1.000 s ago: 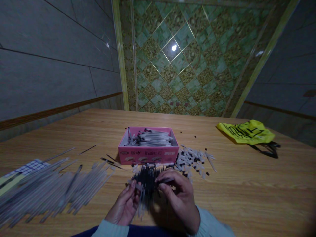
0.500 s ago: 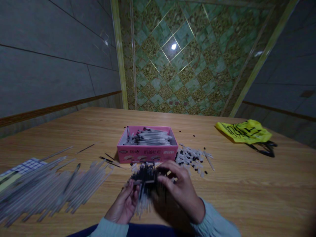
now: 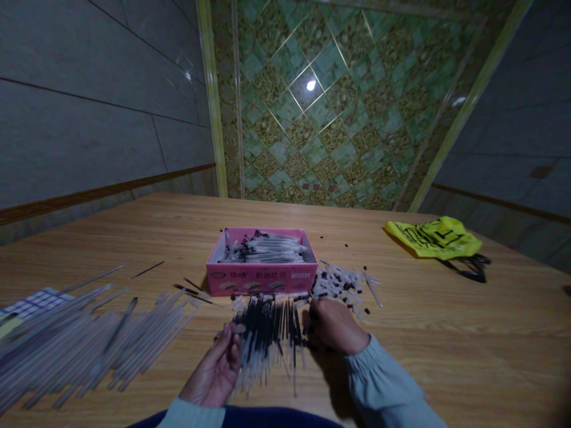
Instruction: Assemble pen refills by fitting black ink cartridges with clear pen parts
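Note:
My left hand (image 3: pixel 213 370) is closed, thumb and finger pinching a small pale pen part (image 3: pixel 239 328), whose exact kind is blurred. Just right of it lies a spread of dark-inked pen refills (image 3: pixel 263 324) with pale lower ends. On the other side of the refills, my right hand (image 3: pixel 338 327) rests low at the table, fingers curled under; what they hold, if anything, is hidden. Beyond my right hand is a scatter of small white and black pen pieces (image 3: pixel 341 282). Behind the refills stands a pink box (image 3: pixel 263 280) with many clear pens (image 3: pixel 272 246) inside.
Clear pen tubes (image 3: pixel 84 339) lie in a broad heap at the left, over a checked sheet (image 3: pixel 38 302). A few dark thin refills (image 3: pixel 193 291) lie between heap and box. A yellow bag (image 3: pixel 435 236) with black handles sits at the far right of the wooden table (image 3: pixel 446 333).
My hands were close together over the refills, with a thin piece between them. My right hand has moved right and down to the table; my left still pinches a small part.

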A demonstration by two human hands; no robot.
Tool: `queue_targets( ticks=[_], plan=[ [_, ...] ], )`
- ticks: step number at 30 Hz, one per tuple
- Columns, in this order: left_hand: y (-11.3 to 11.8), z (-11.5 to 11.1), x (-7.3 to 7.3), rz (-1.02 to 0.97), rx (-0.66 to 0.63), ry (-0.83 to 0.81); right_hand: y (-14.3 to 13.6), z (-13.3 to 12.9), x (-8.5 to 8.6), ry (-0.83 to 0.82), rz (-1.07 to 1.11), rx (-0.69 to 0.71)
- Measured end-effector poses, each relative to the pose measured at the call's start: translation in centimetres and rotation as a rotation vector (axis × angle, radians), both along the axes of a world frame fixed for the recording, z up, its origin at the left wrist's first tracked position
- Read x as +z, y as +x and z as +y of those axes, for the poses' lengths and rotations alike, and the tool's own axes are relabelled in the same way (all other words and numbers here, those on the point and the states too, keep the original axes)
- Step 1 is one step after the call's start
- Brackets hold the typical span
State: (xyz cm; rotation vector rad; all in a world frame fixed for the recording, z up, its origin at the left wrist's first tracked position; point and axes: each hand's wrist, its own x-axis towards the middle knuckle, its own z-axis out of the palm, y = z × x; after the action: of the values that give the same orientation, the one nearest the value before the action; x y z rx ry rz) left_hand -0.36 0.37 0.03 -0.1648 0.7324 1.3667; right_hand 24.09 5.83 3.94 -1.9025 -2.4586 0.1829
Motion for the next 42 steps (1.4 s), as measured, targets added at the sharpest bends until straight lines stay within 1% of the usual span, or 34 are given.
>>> queue_targets(
  ticks=[3, 8, 10, 11, 12, 13, 14, 16, 17, 19, 22, 26, 31, 36, 38, 42],
  plan=[
    [0.3, -0.2, 0.5, 0.025, 0.01, 0.005, 0.0, 0.0, -0.1, -0.018, -0.016, -0.043],
    [0.4, -0.2, 0.7, 0.056, -0.018, -0.003, -0.4, 0.2, -0.9, -0.019, 0.003, -0.041],
    [0.4, -0.2, 0.6, 0.052, -0.012, 0.001, -1.1, 0.2, -1.6, 0.009, 0.112, -0.03],
    [0.4, -0.2, 0.6, 0.052, -0.006, 0.003, -1.6, 0.2, -1.9, 0.021, 0.234, -0.024],
    [0.3, -0.1, 0.5, 0.052, -0.002, 0.004, -2.1, 0.2, -2.3, 0.017, 0.408, -0.015],
    [0.3, -0.1, 0.4, 0.051, -0.004, 0.001, -2.7, 0.1, -2.6, -0.015, 0.626, -0.005],
    [0.2, 0.0, 0.3, 0.047, -0.009, -0.001, -3.2, -0.1, -2.9, -0.083, 0.864, 0.01],
    [0.2, 0.0, 0.1, 0.045, -0.022, 0.002, -4.2, -0.5, -3.0, -0.295, 1.295, 0.044],
    [0.2, 0.1, 0.0, 0.049, -0.025, 0.005, -4.5, -0.7, -2.8, -0.403, 1.457, 0.061],
    [0.2, 0.1, -0.1, 0.06, -0.027, 0.008, -5.0, -1.3, -2.3, -0.558, 1.637, 0.085],
    [0.2, 0.0, -0.2, 0.075, -0.027, 0.014, -5.3, -2.1, -1.2, -0.637, 1.711, 0.109],
    [0.2, 0.1, -0.3, 0.093, -0.032, 0.021, -5.6, -2.6, -0.5, -0.645, 1.755, 0.132],
    [0.4, 0.0, -0.2, 0.117, -0.019, 0.017, -6.0, -3.0, -0.3, -0.655, 1.778, 0.146],
    [0.9, -0.2, 0.7, 0.172, -0.014, 0.028, -6.5, -3.4, -0.8, -0.718, 1.854, 0.044],
    [1.1, -0.3, 1.0, 0.195, -0.016, 0.021, -6.6, -3.4, -1.2, -0.683, 1.841, 0.017],
    [1.3, -0.2, 1.2, 0.259, -0.024, 0.019, -6.8, -3.2, -1.5, -0.497, 1.753, 0.053]
  ],
)
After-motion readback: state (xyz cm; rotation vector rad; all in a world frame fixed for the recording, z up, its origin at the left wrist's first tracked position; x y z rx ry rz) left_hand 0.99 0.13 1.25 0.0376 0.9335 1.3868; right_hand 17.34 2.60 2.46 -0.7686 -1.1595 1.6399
